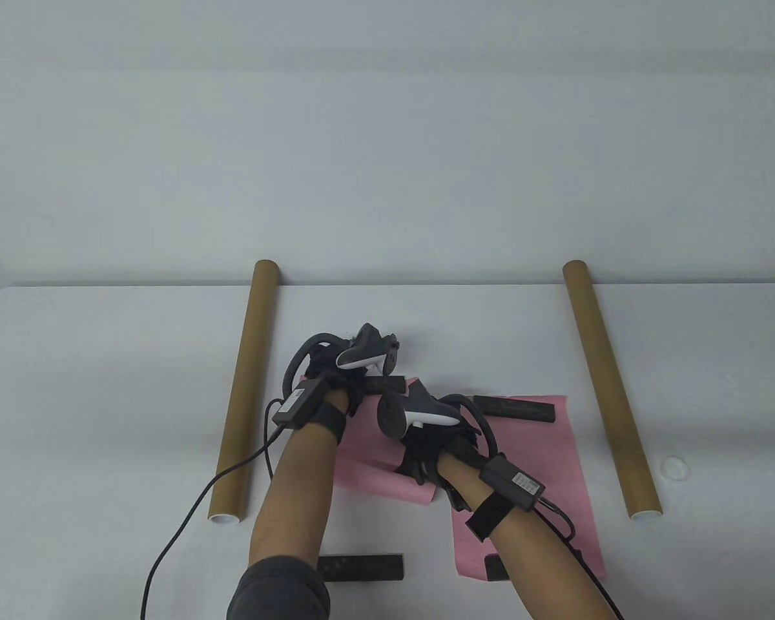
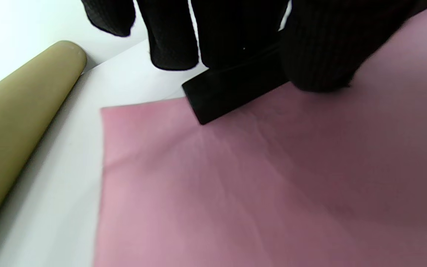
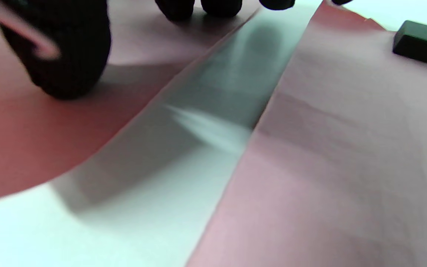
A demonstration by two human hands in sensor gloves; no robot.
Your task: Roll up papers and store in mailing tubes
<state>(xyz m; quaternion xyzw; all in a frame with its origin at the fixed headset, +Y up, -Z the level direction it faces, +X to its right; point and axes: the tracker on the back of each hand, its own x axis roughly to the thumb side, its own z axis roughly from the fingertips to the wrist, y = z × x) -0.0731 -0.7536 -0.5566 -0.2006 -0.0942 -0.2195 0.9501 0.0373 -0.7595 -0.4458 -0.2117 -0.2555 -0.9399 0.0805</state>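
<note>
Cardboard mailing tubes flank the work area on the white table (image 1: 103, 361): the left mailing tube (image 1: 247, 391) lies lengthwise on the person's left, the right mailing tube (image 1: 610, 387) on the right, both well apart from each other with their near ends capped white. Between them lie two pink sheets. The left pink paper (image 1: 378, 475) sits under both hands, its near edge curled up off the table. The right pink paper (image 1: 542, 465) lies flat just beside it; the right wrist view shows a strip of bare table between the two sheets. A black bar weight (image 1: 515, 408) rests on the far edge of the right sheet, and a second black weight (image 1: 495, 568) shows at its near edge beside the right forearm. A third black bar (image 1: 360, 568) lies on bare table near the left forearm. A small round disc (image 1: 674, 466) lies near the right tube.

The left hand (image 1: 336, 371) reaches to the far edge of the left sheet, tracker uppermost. In the left wrist view its fingers (image 2: 321, 48) curl down around a black weight bar (image 2: 232, 91) lying on the far corner of the paper; the grip appears closed on the bar.

The right hand (image 1: 426, 445) lies over the middle of the left sheet, palm down. Its fingers (image 3: 65, 55) touch the pink surface, spread rather than gripping.
</note>
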